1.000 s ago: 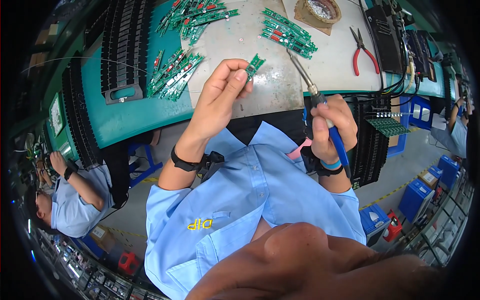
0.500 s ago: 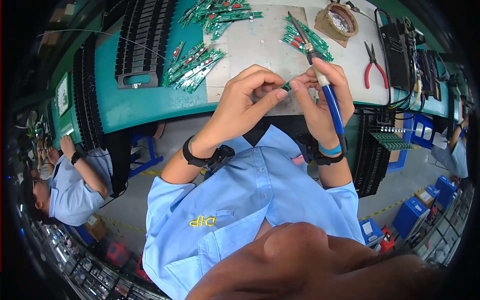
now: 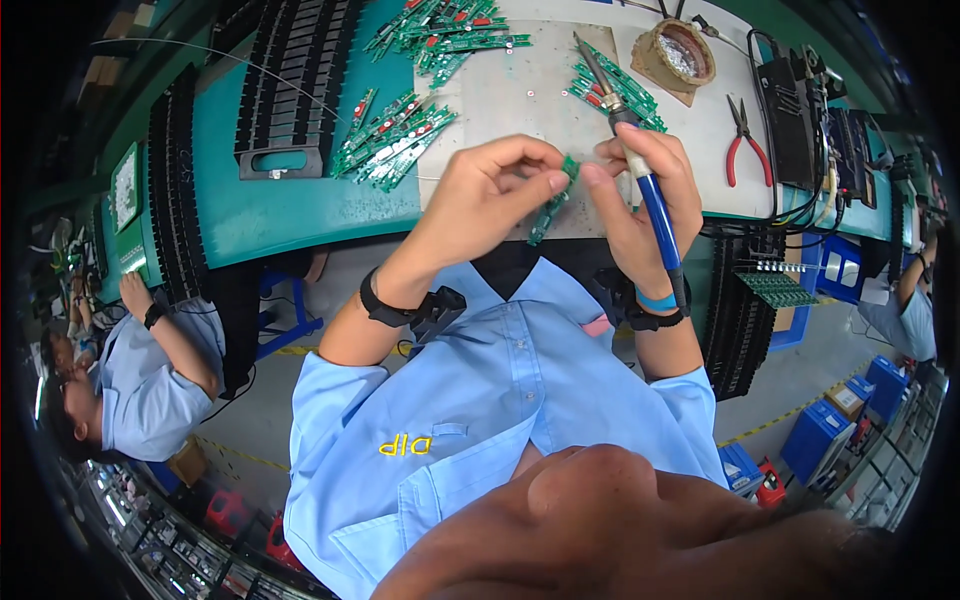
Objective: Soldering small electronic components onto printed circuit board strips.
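Note:
Between the thumb and fingers of my left hand is a narrow green circuit board, tilted, its lower end pointing toward me. My right hand grips a soldering iron with a blue handle, its metal tip pointing up and away over the table. The thumb of that hand is close to the board's upper end; whether it touches cannot be made out. Beyond the iron lies a pile of narrow green boards. More such boards are heaped left of my hands and at the far side.
A round brown pot stands at the far right, with red-handled pliers nearer. Black equipment with cables lines the right edge. Black slotted racks stand at the left. A co-worker sits at far left.
The circuit board has turned in my left hand and now hangs down toward me. My right fingers have drawn slightly back from it, the soldering iron still in that hand.

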Tool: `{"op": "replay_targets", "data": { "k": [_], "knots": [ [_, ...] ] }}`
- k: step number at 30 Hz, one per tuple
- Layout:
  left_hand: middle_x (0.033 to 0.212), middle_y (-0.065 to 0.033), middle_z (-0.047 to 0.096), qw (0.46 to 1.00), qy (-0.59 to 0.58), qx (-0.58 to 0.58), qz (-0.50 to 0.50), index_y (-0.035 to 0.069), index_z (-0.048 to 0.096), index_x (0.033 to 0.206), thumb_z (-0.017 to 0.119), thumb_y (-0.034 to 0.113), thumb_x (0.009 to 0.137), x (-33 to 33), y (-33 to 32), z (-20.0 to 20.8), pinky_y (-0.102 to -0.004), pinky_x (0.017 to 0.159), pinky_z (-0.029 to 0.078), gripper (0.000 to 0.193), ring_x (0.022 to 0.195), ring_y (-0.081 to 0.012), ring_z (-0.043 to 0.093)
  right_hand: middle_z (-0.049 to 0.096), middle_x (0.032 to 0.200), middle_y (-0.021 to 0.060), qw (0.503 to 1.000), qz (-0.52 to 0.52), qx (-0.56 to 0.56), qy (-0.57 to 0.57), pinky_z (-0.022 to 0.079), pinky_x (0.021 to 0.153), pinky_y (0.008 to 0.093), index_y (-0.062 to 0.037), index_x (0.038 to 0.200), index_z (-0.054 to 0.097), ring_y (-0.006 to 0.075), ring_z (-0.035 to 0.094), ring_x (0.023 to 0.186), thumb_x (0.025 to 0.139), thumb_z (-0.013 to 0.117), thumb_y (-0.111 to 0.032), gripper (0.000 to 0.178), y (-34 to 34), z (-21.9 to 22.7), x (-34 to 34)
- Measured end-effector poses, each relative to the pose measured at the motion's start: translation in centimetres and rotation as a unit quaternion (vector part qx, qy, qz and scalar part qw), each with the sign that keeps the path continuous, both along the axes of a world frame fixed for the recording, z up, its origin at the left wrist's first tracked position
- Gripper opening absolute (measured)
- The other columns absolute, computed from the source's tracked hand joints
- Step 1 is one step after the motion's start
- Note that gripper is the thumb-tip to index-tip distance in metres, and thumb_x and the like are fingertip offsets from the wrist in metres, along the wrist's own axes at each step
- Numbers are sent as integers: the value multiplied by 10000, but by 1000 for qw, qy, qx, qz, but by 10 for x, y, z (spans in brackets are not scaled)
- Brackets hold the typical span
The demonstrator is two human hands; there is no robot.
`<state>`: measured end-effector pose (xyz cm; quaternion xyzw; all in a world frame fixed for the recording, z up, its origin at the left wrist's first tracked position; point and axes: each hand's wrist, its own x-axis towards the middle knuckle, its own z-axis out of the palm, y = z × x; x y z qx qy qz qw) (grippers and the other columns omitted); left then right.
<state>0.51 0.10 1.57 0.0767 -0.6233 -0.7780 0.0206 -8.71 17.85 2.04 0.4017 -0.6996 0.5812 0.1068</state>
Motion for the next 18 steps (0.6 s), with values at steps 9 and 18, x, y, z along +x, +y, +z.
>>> {"op": "replay_targets", "data": {
  "k": [9, 18],
  "knots": [
    [936, -29, 729, 998, -22, 51, 40, -8, 717, 1105, 746, 108, 994, -12, -22, -11, -232, 659, 545, 164, 808, -53, 667, 665, 942, 153, 997, 22, 39, 62, 500, 651, 325, 47, 1180, 672, 225, 612, 726, 880, 706, -19, 309, 52, 2, 21],
    [905, -17, 729, 997, -18, 47, 55, -8, 729, 1083, 762, 110, 982, -12, -16, -11, -215, 602, 508, 159, 724, -37, 629, 680, 799, 156, 997, 59, 24, 39, 489, 607, 337, 59, 1047, 703, 234, 618, 665, 869, 704, -46, 206, 58, -5, 32]
  ]
}}
